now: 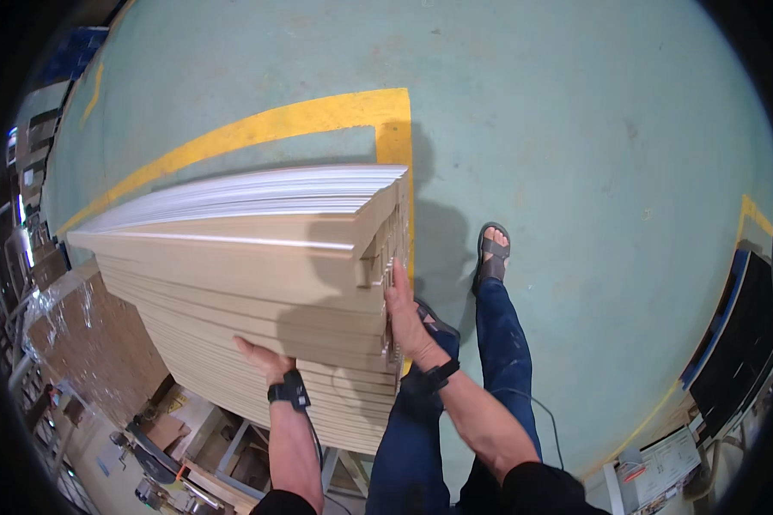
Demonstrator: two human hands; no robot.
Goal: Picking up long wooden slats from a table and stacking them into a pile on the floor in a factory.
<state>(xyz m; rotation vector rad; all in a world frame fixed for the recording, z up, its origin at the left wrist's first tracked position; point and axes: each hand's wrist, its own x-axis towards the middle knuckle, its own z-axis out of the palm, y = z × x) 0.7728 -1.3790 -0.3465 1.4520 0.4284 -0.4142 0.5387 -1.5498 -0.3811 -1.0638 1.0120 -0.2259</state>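
At the near side of the tall stack of boards [232,275], the left hand [269,360] reaches up against the layered face, one digit stretched out to the left; its other fingers are partly hidden, so I cannot tell whether they pinch a board's edge. At the stack's right end, the right hand [406,313] lies lengthwise with its fingers straight and together, laid along the board ends rather than curled round them. Left of the stack stands a brown block-like package [103,335] wrapped in clear film, its contents hidden. Below the stack's left part, an open wooden compartment [210,446] shows pale sides and a shadowed inside, too dark to read. The stack itself stands over the green floor [610,172], its long axis running from the end by the right hand away to the left, where it narrows in view. Its near face is tan, ruled with thin dark seams; the upper side shows close white and grey strips, and the right end is ragged, with small notches. Beyond the stack's far side runs a yellow floor line [258,126], cornering near the right end, and right of the stack is a sandalled foot [493,249].
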